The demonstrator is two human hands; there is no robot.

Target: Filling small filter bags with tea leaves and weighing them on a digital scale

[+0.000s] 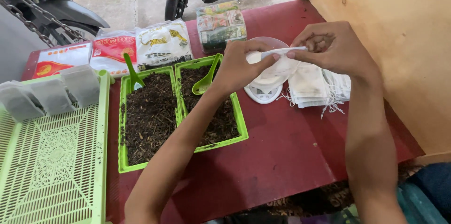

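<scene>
A person's two bare arms reach over a dark red surface (282, 158). The left hand (237, 66) and the right hand (331, 48) meet above a small white scale (263, 93) that carries a clear round plastic bowl (270, 43). Both hands pinch the top edge of one small white fabric drawstring pouch (282, 66), fingers closed on it, stretching its mouth between them; the pouch hangs just over the bowl.

Just right of the scale, under the right hand, lies a stack of empty white pouches (312, 88) with loose strings.

Left of the scale stand two green rectangular plastic trays side by side, both filled with dark loose dried leaves. The left tray (123, 158) holds a green plastic spoon (132, 71); the right tray (240, 127) holds a second green spoon (206, 78).

At far left sits a large pale green slotted tray (56, 167) with three filled pouches (51, 92) along its top edge. Printed packets (141, 48) lie behind the trays.
</scene>
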